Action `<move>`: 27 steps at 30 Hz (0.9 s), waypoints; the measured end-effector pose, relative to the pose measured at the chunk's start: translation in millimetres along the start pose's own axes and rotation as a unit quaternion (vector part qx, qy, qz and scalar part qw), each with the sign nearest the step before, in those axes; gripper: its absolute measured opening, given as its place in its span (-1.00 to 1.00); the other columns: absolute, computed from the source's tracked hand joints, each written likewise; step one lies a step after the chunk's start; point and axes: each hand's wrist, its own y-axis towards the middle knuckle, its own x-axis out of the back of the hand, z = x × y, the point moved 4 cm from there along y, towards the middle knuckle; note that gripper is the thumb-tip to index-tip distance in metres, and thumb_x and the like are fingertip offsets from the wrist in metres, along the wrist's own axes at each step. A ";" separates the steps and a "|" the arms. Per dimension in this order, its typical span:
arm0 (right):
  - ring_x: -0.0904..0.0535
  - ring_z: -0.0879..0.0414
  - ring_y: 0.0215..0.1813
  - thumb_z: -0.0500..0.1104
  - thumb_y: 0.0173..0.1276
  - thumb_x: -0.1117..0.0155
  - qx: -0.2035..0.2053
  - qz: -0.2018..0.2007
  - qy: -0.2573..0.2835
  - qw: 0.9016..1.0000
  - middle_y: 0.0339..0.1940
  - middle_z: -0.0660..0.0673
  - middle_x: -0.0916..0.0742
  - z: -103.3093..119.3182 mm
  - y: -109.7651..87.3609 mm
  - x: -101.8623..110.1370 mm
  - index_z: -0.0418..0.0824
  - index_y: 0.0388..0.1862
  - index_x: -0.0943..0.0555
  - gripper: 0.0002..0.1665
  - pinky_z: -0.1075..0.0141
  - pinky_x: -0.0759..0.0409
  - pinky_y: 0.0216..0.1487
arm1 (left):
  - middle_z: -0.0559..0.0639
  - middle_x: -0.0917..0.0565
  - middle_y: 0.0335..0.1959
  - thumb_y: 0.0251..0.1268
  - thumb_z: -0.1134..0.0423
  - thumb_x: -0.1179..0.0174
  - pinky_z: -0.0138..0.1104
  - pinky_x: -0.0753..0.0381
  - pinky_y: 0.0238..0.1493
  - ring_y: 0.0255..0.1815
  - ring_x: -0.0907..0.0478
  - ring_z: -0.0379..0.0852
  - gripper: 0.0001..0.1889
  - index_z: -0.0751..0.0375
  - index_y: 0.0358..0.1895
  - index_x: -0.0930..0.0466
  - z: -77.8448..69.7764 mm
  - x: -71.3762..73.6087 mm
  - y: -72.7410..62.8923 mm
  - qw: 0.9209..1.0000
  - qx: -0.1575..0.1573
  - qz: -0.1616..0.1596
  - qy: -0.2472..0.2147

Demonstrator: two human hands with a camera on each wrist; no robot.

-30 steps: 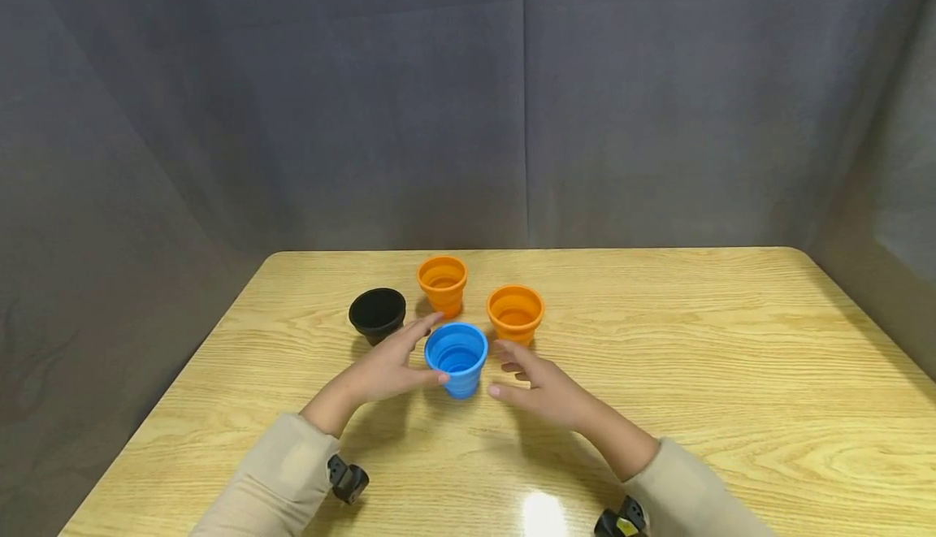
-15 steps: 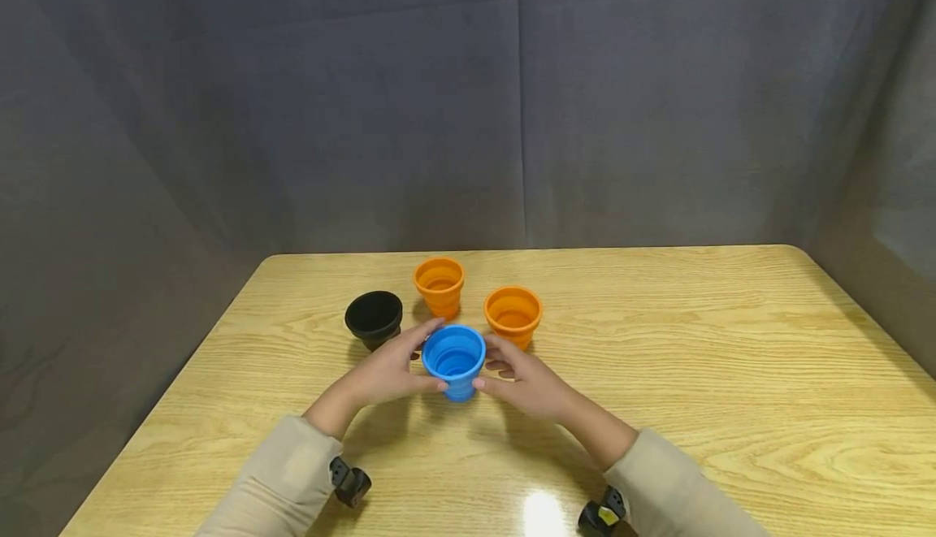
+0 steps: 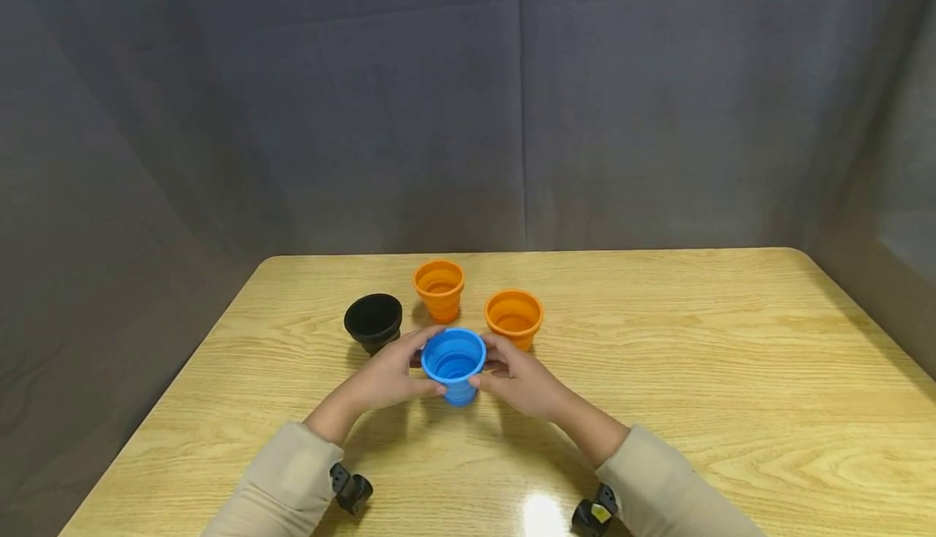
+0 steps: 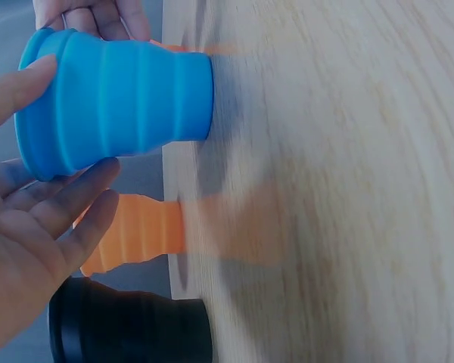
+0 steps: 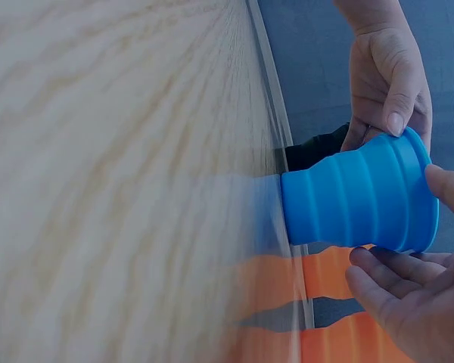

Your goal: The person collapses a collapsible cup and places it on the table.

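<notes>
A blue ribbed collapsible cup (image 3: 459,391) is upright between both hands, mouth up. My left hand (image 3: 387,370) holds its left side near the rim, the thumb in front and the fingers behind. On the opposite side my right hand (image 3: 522,378) grips the rim the same way, as the right wrist view shows with the blue cup (image 5: 356,197) between thumb and fingers. Whether its base touches the table cannot be told. Just behind the right fingers stands an orange cup (image 3: 514,313). A black cup (image 3: 374,322) is beyond the left hand, partly hidden by it.
Another orange cup (image 3: 439,289) stands farther back, between the black cup and the nearer orange one. All are on a wood-grain table (image 3: 695,358), with a grey curtain (image 3: 395,114) behind and at the sides.
My right hand has moved left from beside the blue cup and now grips it. The left hand has closed slightly around its side. The other cups stand where they were.
</notes>
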 end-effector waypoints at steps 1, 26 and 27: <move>-0.38 -0.12 0.05 -0.18 0.24 -0.10 -0.002 -0.002 0.003 1.000 0.04 -0.30 -0.46 0.1 0.0 0.2 -0.40 0.17 -0.17 -0.41 0.10 -0.36 0.03 | 0.27 -0.35 0.07 -0.07 0.34 -0.28 -0.10 -0.38 -0.04 -0.03 -0.40 0.10 -0.26 0.42 0.22 -0.10 5.1 -0.9 1.1 1.000 0.000 -0.002 -0.005; -0.46 0.05 -0.10 -0.09 0.18 -0.17 0.065 -0.110 -0.092 0.988 -0.08 -0.15 -0.54 44.9 -13.7 29.2 -0.27 0.13 -0.28 -0.43 0.13 -0.42 -0.06 | 0.09 -0.42 0.01 -0.01 0.13 -0.25 -0.24 -0.48 -0.15 -0.11 -0.47 -0.04 -0.33 0.18 0.22 -0.21 -12.9 6.7 10.1 0.982 0.010 -0.034 -0.184; -0.46 0.05 -0.10 -0.09 0.17 -0.18 0.069 -0.115 -0.097 0.986 -0.08 -0.14 -0.54 46.0 -14.3 31.1 -0.27 0.12 -0.30 -0.44 0.13 -0.42 -0.06 | 0.10 -0.42 0.01 -0.01 0.12 -0.25 -0.24 -0.48 -0.15 -0.11 -0.47 -0.04 -0.33 0.18 0.21 -0.22 -13.6 6.2 11.2 0.981 0.012 -0.035 -0.190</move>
